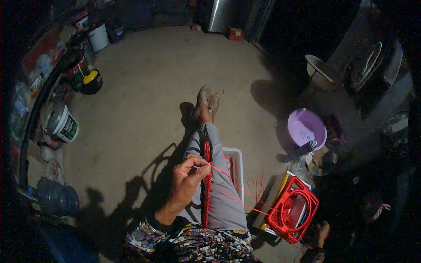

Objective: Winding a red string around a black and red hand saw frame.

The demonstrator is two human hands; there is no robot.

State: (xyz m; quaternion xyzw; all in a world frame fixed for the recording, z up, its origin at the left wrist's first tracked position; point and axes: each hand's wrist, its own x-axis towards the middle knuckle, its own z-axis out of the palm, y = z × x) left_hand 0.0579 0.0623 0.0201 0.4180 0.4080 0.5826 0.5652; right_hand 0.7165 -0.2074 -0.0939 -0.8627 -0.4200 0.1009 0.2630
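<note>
Red strip near white tub

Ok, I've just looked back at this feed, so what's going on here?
A seated person's left hand pinches red thread against a long red strip lying along the grey-trousered legs. Red strands trail across to a red openwork frame on the right. The right hand is out in the dim area beside that frame; I can't tell whether it holds anything. A purple basin sits farther ahead on the right.

Dull brown floor: red box, white bucket.
</note>
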